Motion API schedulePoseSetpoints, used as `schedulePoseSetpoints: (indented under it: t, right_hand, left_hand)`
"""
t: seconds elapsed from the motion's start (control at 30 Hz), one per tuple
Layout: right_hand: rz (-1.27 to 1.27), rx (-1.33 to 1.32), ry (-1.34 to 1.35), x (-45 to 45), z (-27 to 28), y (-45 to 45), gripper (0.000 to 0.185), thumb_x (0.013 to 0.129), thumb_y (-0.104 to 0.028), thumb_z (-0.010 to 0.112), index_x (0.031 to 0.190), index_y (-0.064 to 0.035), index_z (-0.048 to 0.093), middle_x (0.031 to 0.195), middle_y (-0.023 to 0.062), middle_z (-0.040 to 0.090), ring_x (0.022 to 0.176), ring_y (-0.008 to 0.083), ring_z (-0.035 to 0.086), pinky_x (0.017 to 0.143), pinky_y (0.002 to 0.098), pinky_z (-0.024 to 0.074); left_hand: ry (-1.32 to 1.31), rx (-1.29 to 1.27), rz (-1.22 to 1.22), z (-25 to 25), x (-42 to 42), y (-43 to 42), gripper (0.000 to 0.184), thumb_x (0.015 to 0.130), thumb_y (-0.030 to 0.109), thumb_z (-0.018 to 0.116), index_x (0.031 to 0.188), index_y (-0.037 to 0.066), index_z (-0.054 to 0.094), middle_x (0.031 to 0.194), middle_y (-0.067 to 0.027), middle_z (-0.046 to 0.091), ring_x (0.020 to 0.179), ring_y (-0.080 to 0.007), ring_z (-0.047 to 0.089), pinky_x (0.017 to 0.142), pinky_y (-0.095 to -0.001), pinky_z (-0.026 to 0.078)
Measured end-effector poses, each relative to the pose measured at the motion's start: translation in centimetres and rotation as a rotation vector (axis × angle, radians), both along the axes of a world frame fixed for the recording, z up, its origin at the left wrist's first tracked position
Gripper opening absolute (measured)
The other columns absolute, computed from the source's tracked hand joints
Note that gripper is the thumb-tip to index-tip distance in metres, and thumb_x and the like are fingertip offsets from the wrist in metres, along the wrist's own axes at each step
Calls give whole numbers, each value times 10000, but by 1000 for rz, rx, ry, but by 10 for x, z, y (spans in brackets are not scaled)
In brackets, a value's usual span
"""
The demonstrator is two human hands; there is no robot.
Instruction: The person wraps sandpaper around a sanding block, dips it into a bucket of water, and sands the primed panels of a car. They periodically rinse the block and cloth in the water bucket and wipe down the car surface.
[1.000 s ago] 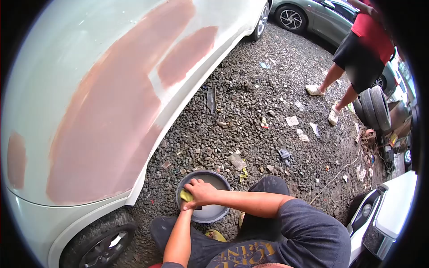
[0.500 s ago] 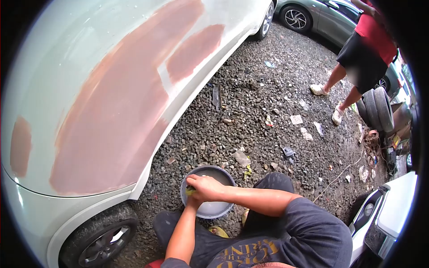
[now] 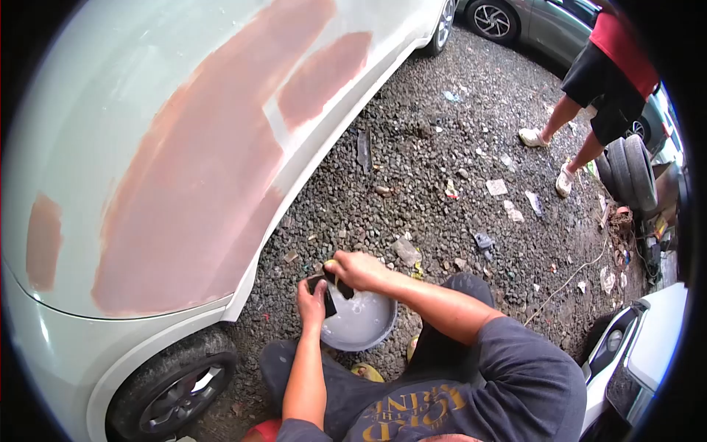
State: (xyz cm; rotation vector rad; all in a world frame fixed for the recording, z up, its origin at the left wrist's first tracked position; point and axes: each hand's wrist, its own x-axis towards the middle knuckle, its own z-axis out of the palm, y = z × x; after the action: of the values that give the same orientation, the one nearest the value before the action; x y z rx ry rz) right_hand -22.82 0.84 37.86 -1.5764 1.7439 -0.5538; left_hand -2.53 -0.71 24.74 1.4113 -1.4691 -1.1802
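Above the grey basin of cloudy water, my left hand is closed on a dark flat sheet that looks like sandpaper. My right hand, beside it, grips a small dark piece with a yellow edge; its kind is hard to make out. The two held pieces are close together, over the basin's left part. To the left is a pale car body panel with large pinkish-brown patches.
The car's front wheel stands at lower left. Gravel with scattered litter surrounds the basin. Another person stands at upper right near stacked tyres. A white car part lies at right.
My hands were together low over the basin; now they are apart and slightly raised, and the dark sheet shows between them. The view has shifted slightly.
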Motion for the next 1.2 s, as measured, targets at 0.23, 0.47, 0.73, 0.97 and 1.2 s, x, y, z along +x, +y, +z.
schedulePoseSetpoints:
  t: [0.23,0.47,0.73,0.97,1.2]
  right_hand:
    - [318,387,258,9,-128,18,429,932,-267,581,1262,5,573,1065,266,720,1011,430,705,879,521,561]
    - [805,563,464,35,-195,42,593,876,-391,643,1382,-85,604,1247,187,698,1201,349,652,976,475,542]
    - [1094,670,499,55,-259,55,400,894,-328,619,1180,-87,759,1201,144,726,1090,337,675,981,463,498]
    - [1268,577,380,61,-230,40,392,799,-269,734,1134,-67,762,1150,164,736,1036,328,698,889,460,542]
    - [785,383,200,51,-175,23,334,856,-356,681,1093,-129,743,1093,175,745,1010,380,710,878,476,559]
  left_hand:
    - [55,70,214,15,1,-8,363,979,339,681,972,-12,589,854,-79,633,766,-183,576,726,-362,483]
    - [224,295,147,24,-23,9,442,1013,409,636,775,70,481,742,29,416,711,-110,390,640,-325,360]
    - [425,391,214,15,-7,12,376,1022,432,629,867,91,594,791,34,526,733,-82,483,677,-280,409]
    - [530,549,193,29,1,12,432,1010,524,619,1043,93,631,877,22,614,761,-105,583,681,-293,487]
    - [454,415,114,23,6,1,373,1041,462,600,1007,91,585,929,24,600,845,-96,565,750,-293,479]
